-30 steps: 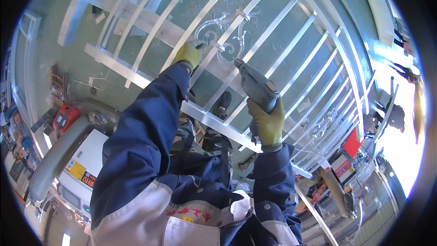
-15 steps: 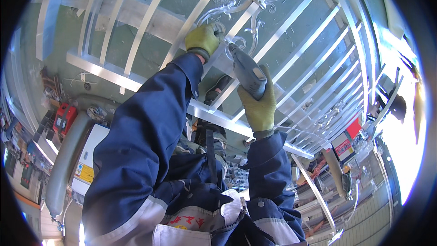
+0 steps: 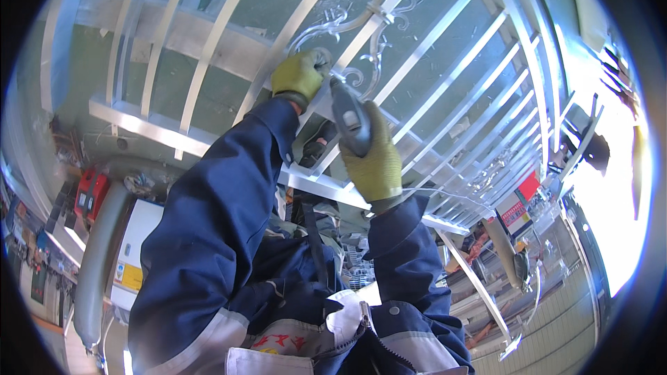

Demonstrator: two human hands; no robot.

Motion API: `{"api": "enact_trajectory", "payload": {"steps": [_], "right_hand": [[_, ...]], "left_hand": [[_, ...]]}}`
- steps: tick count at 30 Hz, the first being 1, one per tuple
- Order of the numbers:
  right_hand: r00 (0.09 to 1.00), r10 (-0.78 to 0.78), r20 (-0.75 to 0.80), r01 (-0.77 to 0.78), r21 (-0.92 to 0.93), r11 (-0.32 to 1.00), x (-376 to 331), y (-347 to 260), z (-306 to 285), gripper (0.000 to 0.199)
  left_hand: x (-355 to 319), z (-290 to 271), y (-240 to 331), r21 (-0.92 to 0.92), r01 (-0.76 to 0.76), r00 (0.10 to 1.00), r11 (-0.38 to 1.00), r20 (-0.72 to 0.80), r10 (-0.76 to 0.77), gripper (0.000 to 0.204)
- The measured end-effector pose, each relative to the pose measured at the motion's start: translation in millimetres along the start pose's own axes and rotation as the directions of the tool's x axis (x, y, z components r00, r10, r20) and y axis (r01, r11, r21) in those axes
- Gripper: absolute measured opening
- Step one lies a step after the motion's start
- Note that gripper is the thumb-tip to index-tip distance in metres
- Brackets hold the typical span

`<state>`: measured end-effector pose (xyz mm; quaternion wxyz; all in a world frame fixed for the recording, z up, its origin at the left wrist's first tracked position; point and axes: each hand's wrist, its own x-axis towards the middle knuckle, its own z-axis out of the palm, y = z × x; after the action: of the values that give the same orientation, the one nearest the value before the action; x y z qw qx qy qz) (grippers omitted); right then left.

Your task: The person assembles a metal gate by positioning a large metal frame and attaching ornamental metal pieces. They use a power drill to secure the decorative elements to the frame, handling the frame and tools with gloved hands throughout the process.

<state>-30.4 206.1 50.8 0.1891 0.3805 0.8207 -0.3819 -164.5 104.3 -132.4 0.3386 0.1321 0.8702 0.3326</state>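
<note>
In a yellow-green work glove, my right hand (image 3: 375, 163) is wrapped round the body of a grey handheld power tool (image 3: 351, 118). The tool's narrow nose points away from me, toward the curled end of a silvery metal scroll ornament (image 3: 379, 48). Whether the tip touches the metal is too small to tell. My left hand (image 3: 299, 78), gloved alike, is closed at the ornament's near left curl, against an upright bar; its fingertips partly hide what they grip. The ornament lies across the parallel bars of a bright metal railing frame (image 3: 323, 185).
A long metal bar (image 3: 149, 119) borders the frame on my near side. To the left are a red machine (image 3: 89, 194), a grey cylinder (image 3: 102, 271) and a white cabinet (image 3: 141, 239). A thin pale cable (image 3: 445, 192) runs right from my right wrist. Metal shavings are scattered on the floor.
The whole view has shifted, carrying the frame slightly left and down. My right hand has swung the power tool's body leftward, so it stands straighter. My left hand keeps its closed grip.
</note>
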Motion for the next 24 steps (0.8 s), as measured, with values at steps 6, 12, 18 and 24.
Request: {"api": "enact_trajectory", "payload": {"steps": [6,12,18,24], "right_hand": [[0.999,0.022,-0.035,-0.023,-0.018,1.000,8,-7,-3,0.074],[1.000,0.006,0.015,-0.005,-0.096,0.995,5,-7,-1,0.083],[0.992,0.013,0.128,0.007,-0.159,0.987,16,-17,-14,0.082],[0.976,-0.106,0.190,0.150,-0.235,0.960,36,-14,-18,0.078]], "left_hand": [[-2,-4,7,0.030,0.016,1.000,0.999,-0.009,-0.015,0.019],[-3,-3,6,0.008,0.012,1.000,1.000,-0.015,-0.011,0.022],[-4,3,-4,-0.027,-0.020,0.999,0.999,-0.037,0.019,0.022],[0,-3,1,-0.004,-0.005,1.000,1.000,-0.011,0.005,0.021]]}}
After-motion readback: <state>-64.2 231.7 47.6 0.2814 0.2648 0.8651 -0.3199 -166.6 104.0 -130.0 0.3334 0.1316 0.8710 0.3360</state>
